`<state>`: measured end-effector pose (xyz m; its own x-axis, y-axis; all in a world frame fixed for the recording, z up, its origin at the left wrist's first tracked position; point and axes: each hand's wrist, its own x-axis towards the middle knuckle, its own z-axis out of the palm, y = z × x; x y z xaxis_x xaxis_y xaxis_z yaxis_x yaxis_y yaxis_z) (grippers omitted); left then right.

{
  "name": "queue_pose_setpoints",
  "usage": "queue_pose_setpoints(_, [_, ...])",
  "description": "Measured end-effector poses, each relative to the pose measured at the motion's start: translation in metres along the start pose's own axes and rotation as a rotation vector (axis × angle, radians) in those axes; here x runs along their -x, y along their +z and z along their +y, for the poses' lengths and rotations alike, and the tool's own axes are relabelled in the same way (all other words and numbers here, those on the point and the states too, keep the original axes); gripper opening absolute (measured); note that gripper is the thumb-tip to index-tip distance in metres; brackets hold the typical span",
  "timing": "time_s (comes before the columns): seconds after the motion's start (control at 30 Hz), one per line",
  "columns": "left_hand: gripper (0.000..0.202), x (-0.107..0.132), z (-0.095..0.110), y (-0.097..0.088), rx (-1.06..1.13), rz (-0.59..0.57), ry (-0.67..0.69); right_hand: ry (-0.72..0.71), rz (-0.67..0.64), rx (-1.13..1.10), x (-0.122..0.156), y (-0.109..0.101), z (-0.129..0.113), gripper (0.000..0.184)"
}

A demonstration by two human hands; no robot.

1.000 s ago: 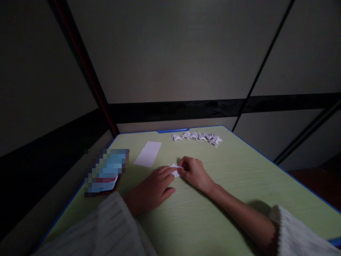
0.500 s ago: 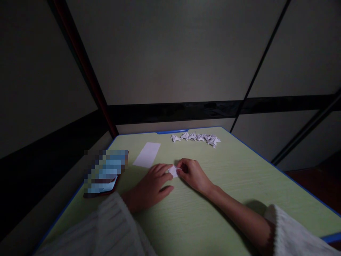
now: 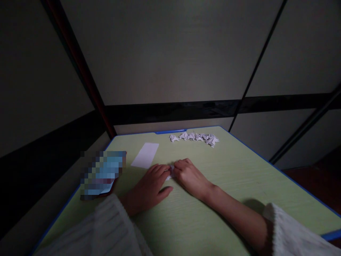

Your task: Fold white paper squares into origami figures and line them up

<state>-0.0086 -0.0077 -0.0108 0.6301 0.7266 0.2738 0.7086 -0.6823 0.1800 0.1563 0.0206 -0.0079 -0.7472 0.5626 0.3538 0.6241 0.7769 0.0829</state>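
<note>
- Fingers (image 3: 162, 170), left hand (image 3: 149, 186): stretched out and lying close together, tips at the near-left side of the folded paper piece (image 3: 171, 174); thumb held apart from them, nothing in the gap.
- Fingers, right hand (image 3: 190, 177): curled under, knuckles up, at the right side of the same piece. Thumb and fingertips hidden; whether they pinch the paper or only press it cannot be told.
- Folded paper piece, white, small: between the two hands, apparently low against the table (image 3: 239, 174), mostly covered by fingers.
- Direction: only a narrow strip shows, running from near left to far right, away from the person. Where any tip points, and the long axis of the whole piece, cannot be told.
- Handling, as judged: left fingertips best kept firm and flat as an anchor; right fingers best lined up edge to edge, then pressed outward along the crease with even force, so that the small layers do not slip.
- Paper sheet (image 3: 145, 155), flat: beyond the left hand, long axis slanting from near left to far right.
- Folded paper figures (image 3: 191, 136): clustered in a row near the far edge.
- Red-edged device (image 3: 112, 169), screen pixelated: left side.
</note>
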Motion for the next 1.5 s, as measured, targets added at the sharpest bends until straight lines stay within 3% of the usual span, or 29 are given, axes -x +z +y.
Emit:
queue_pose_setpoints(0.5, [0.027, -0.002, -0.005, 0.001, -0.022, -0.006, 0.006, -0.021, -0.021, 0.019, 0.0, -0.003, -0.002, 0.01])
queue_pose_setpoints(0.8, [0.036, 0.002, -0.006, 0.002, -0.005, -0.022, 0.018, 0.245, 0.055, -0.552, 0.009, 0.0, 0.012, 0.017])
queue_pose_setpoints(1.0, [0.037, 0.002, -0.005, 0.003, 0.01, -0.034, 0.007, 0.501, 0.128, -0.682, 0.009, 0.002, 0.006, 0.011])
queue_pose_setpoints(1.17, [0.037, 0.002, -0.005, 0.002, 0.032, -0.022, 0.001, 0.543, 0.158, -0.64, 0.01, 0.005, 0.002, 0.008])
queue_pose_setpoints(1.3, [0.037, 0.002, -0.005, 0.001, 0.046, -0.013, 0.003, 0.472, 0.13, -0.528, 0.01, 0.007, 0.0, 0.009])
queue_pose_setpoints(1.5, [0.038, 0.0, -0.004, 0.002, 0.003, -0.038, -0.005, 0.103, 0.006, 0.02, 0.007, 0.0, -0.008, 0.011])
